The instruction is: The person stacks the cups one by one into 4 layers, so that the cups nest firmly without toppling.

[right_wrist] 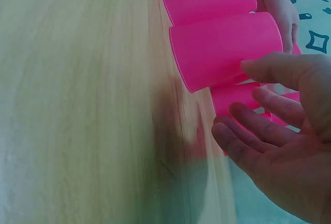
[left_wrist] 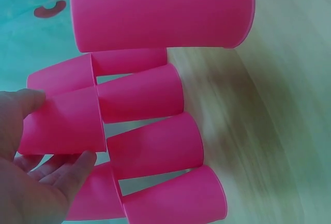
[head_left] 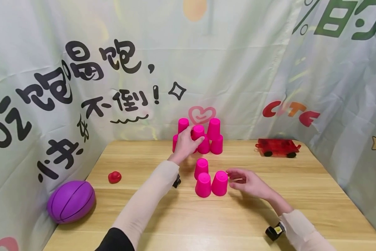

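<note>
At the back of the table, my left hand (head_left: 188, 143) grips an upside-down pink cup (head_left: 198, 131) between thumb and fingers. In the left wrist view this held cup (left_wrist: 64, 123) sits on the bottom row, between two other upper cups, one of them the right upper cup (head_left: 214, 129). Below them stands a row of upturned pink cups, including the right end cup (head_left: 216, 144). Nearer the front, three more pink cups stand upside down in a cluster. Beside its right cup (head_left: 220, 183), my right hand (head_left: 248, 182) hovers with loosely bent fingers, its fingertips right at the cup's side.
On the left of the wooden table (head_left: 175, 223) lie a purple ball (head_left: 71, 201) and a small red object (head_left: 114, 177). A translucent red toy car base with black wheels (head_left: 278, 147) stands at the back right. Printed fabric (head_left: 231, 69) hangs behind the table.
</note>
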Tool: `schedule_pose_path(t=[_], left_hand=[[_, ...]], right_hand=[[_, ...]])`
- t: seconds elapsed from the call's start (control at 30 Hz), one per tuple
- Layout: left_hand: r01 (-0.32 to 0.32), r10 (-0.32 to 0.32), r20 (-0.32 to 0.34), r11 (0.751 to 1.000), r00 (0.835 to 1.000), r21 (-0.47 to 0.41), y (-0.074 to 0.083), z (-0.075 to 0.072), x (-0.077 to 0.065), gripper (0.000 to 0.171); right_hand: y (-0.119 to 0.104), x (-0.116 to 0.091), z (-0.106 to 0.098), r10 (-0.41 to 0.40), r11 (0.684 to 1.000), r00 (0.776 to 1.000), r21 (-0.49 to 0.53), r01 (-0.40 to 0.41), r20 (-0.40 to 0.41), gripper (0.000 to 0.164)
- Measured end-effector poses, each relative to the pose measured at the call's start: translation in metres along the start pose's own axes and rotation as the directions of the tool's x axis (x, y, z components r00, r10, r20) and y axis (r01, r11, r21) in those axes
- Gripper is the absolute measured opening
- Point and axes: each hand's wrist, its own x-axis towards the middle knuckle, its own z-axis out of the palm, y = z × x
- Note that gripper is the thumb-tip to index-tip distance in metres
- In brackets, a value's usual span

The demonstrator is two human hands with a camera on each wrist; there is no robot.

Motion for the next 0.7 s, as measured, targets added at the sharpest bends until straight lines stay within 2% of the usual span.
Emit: schedule_pose_path(t=[0.13,0.27,0.6,0.7], left_hand=[[0.021,-0.021,0.01,1.0,1.0,0.011,0.001,0.002,0.004,0.068],[0.016,-0.016,0.011,1.0,1.0,0.026,0.003,0.003,0.007,0.067],[-0.009,0.01,-0.022,1.0,1.0,0.028,0.004,0.007,0.012,0.07],[-0.035,0.037,-0.033,0.999,0.999,0.04,0.005,0.008,0.014,0.07]], right_hand=[[-0.001,-0.003,0.001,0.012,1.0,0.998,0.026,-0.014,0.059,0.058],[-0.001,-0.004,0.002,0.046,0.998,0.995,0.026,-0.049,0.089,0.068],[0.001,-0.003,0.003,0.05,0.999,0.995,0.016,-0.051,0.085,0.07],[0.0,-0.003,0.003,0.056,0.998,0.995,0.015,-0.057,0.082,0.071]])
